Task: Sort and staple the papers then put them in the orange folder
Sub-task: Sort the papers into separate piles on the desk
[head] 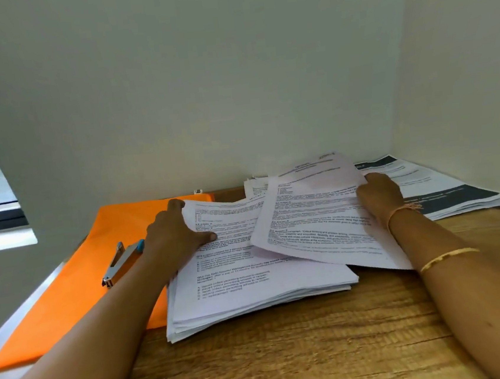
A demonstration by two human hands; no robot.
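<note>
Your left hand (179,230) presses flat on the paper stack (253,287) overlapping the orange folder (77,294); your right hand (379,197) grips loose sheets (314,222).

Wooden desk (336,350): orange folder (77,287) left, paper stack (253,291) centre, dark-banded paper pile (447,196) far right

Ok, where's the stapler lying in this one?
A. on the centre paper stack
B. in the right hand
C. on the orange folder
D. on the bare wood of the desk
C: the stapler lies on the folder, just left of the left hand, which rests on the stack; the right hand holds only sheets.
</note>
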